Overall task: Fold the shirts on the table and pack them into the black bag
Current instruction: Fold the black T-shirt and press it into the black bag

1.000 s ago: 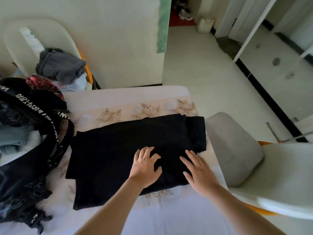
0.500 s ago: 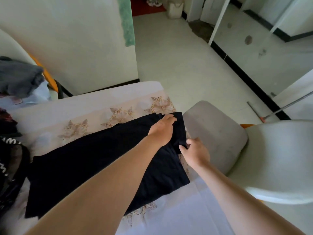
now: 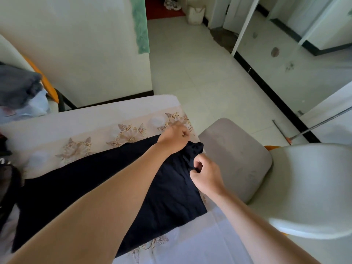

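Black soft cotton shirt (image 3: 175,197) lies part-folded across the white floral-clothed table (image 3: 85,119), its 3 o'clock end pinched in the curled fingers of left hand (image 3: 176,138) and right hand (image 3: 206,174); the fold seems midway, and that end likely needs carrying toward 9 o'clock, where the black strapped bag (image 3: 8,180) sits.

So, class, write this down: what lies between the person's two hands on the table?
In the head view, a bunched edge of the black shirt lies between the left hand and right hand; both grip it.
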`<state>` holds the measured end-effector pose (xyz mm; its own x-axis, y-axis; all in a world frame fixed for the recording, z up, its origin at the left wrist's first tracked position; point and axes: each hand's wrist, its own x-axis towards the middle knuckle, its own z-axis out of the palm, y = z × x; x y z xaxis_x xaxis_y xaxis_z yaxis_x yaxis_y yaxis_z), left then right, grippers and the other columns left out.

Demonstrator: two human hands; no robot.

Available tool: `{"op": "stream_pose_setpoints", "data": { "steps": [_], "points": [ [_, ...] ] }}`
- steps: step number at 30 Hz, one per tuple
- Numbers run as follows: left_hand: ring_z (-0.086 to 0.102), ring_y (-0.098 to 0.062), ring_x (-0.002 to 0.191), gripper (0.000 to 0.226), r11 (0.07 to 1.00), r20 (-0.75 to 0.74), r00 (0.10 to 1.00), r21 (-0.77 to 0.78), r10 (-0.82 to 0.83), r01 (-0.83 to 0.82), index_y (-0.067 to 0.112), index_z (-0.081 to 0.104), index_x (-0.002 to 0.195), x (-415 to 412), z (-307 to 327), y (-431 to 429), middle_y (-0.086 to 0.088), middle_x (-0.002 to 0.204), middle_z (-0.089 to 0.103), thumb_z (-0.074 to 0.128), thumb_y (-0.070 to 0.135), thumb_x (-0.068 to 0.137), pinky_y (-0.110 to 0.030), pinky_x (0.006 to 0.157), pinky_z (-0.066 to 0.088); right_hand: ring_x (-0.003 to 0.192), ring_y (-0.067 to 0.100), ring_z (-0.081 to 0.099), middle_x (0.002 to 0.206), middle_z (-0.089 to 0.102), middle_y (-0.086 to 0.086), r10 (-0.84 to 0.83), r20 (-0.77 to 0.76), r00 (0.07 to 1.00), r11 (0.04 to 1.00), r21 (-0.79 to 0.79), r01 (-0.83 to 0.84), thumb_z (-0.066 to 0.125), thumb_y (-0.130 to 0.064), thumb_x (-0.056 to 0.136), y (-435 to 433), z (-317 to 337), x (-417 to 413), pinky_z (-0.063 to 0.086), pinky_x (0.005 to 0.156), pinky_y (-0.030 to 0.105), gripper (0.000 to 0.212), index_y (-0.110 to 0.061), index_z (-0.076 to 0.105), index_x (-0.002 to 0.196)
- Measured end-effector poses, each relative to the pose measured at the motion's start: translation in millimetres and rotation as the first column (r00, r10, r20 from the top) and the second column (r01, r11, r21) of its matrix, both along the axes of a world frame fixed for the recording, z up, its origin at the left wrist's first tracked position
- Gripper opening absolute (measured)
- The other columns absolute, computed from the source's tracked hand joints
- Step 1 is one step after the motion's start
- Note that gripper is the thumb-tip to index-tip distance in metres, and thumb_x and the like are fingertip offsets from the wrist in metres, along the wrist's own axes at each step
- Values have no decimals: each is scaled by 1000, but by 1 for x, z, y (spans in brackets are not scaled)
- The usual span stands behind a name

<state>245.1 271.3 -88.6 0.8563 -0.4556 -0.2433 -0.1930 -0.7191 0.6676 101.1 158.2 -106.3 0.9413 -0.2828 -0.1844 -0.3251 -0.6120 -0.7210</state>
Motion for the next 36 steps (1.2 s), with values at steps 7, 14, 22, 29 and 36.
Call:
{"op": "stream_pose_setpoints", "data": {
  "steps": [7, 14, 22, 29, 36],
  "points": [
    [54, -21, 117, 38, 973, -125, 970, 83, -206, 218, 30, 50, 137, -14, 9, 10, -1, 151, 33, 46, 24, 100, -30, 95, 45, 110, 4, 55, 130, 52, -18, 326, -12, 945, 942, -82, -326, 51, -1, 84, 21, 8, -1, 46, 94, 22, 53, -27, 59, 129],
    [58, -10, 78, 43, 984, -101, 981, -54, 166, -172, 28, 64, 107, -23, 4, 49, 2, 124, 50, 43, -5, 89, -9, 48, 38, 84, 6, 57, 140, 42, -10, 491, 47, 870, 863, -160, -479, 53, 4, 80, 29, 0, -10, 41, 77, 10, 61, -23, 56, 135],
    [38, -26, 132, 43, 957, 428, 897, 202, 105, -209, 25, 55, 134, -41, -25, 96, -2, 140, 43, 57, 14, 93, -45, 108, 36, 88, 7, 58, 123, 55, -13, 381, -117, 917, 920, -54, -388, 53, -31, 98, 53, -7, -6, 51, 84, 29, 37, -30, 51, 135],
    [21, -22, 146, 53, 857, 288, 904, 496, -317, 142, 27, 31, 150, -28, -38, 81, -1, 160, 21, 44, 16, 100, -38, 117, 22, 88, 14, 60, 108, 59, -5, 348, 19, 937, 915, -225, -335, 59, -12, 94, 40, -33, -4, 53, 76, 32, 17, -19, 68, 107],
    [45, -23, 117, 65, 666, 225, 711, 609, -666, 431, 26, 43, 141, -21, -27, 57, -3, 143, 37, 61, 1, 84, -33, 74, 44, 92, 15, 60, 115, 54, -8, 41, -243, 969, 976, -197, -91, 66, -37, 90, 37, -25, -2, 51, 79, 31, 54, -27, 43, 138]
  ]
}}
